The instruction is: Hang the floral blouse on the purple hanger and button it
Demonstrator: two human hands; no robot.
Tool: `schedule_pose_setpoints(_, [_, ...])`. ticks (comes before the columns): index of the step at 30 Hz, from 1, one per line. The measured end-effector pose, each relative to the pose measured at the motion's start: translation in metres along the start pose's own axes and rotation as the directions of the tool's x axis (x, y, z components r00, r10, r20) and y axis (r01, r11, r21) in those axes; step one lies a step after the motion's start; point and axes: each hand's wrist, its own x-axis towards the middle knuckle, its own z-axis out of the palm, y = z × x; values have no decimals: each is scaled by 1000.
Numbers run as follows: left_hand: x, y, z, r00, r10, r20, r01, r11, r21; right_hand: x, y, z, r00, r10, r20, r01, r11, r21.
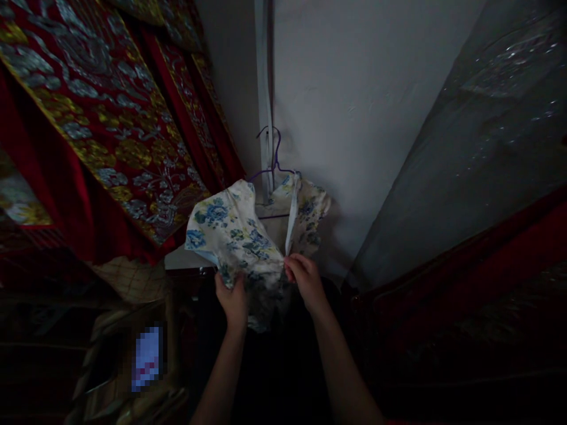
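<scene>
A white short-sleeved shirt with blue and yellow flowers (254, 236) is on a purple wire hanger (277, 158) against the wall. My right hand (305, 277) pinches the shirt's front edge where the open neckline comes together. Lower on the other side, my left hand (233, 298) grips the shirt's side, its thumb over the cloth and some fingers hidden by fabric. The shirt's lower part is dark and blurred. From the shoulders the neckline falls open in a V, and the hanger's bottom bar shows through it.
Red cloth with gold and silver embroidery (128, 130) hangs at the left. A pale strip (264, 71) runs down the white wall (345, 88). Clear plastic sheeting (469, 118) covers the right side, above red fabric (487, 254). A pixelated bright patch (148, 357) is at lower left.
</scene>
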Motion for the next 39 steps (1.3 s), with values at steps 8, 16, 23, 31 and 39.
schedule_pose_setpoints(8, [-22,1,20,808,372,458,-448,891,67,-8,-1,18,987,35,160,-20,996,-91])
schedule_pose_setpoints(16, [-31,16,36,739,374,560,-474,879,40,9,-26,7,974,160,161,-188,966,176])
schedule_pose_setpoints(23, [-36,-1,31,712,375,594,-522,848,91,92,-134,15,999,-31,33,15,916,402])
schedule_pose_setpoints(31, [-24,-9,11,734,256,629,-435,889,145,80,-193,-21,908,-384,-166,408,900,154])
schedule_pose_setpoints(39, [8,38,44,651,378,658,-496,868,-8,95,-86,14,983,-182,21,183,971,-150])
